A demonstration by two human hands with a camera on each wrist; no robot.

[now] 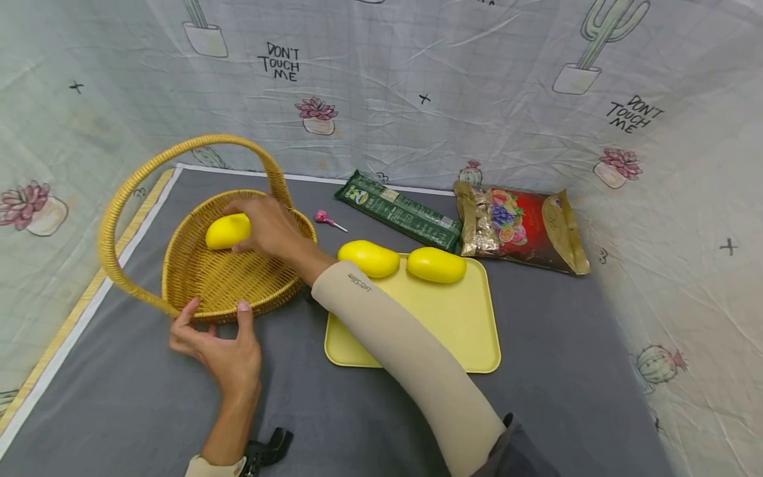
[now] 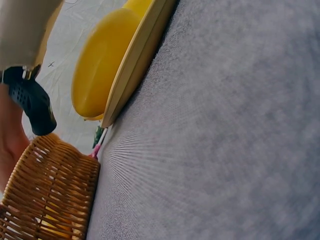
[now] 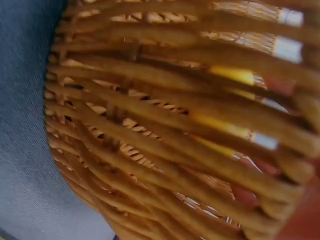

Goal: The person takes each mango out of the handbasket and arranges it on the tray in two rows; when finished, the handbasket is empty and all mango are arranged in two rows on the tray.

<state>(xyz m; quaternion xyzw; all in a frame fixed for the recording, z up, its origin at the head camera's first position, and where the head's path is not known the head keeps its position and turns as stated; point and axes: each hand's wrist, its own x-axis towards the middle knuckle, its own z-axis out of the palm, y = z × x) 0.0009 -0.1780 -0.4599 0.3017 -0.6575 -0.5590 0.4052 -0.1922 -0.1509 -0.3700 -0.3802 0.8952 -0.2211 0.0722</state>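
A wicker basket (image 1: 238, 281) with a tall arched handle stands at the left of the table. My left hand (image 1: 223, 348) holds its near rim, thumb and fingers spread along the edge. Reaching over the basket's right side, my right hand (image 1: 268, 225) grips a yellow mango (image 1: 226, 232) inside it, near the far left wall. Part of that mango is hidden behind the fingers. In the right wrist view the basket's woven wall (image 3: 165, 110) fills most of the picture, with yellow showing through the gaps.
Two more mangoes (image 1: 368, 258) (image 1: 436, 265) lie at the far edge of a yellow tray (image 1: 441, 324), under my right forearm's side. A pink lollipop (image 1: 322, 216), a green packet (image 1: 399, 211) and a red-and-gold candy bag (image 1: 524, 225) lie along the back by the curtain.
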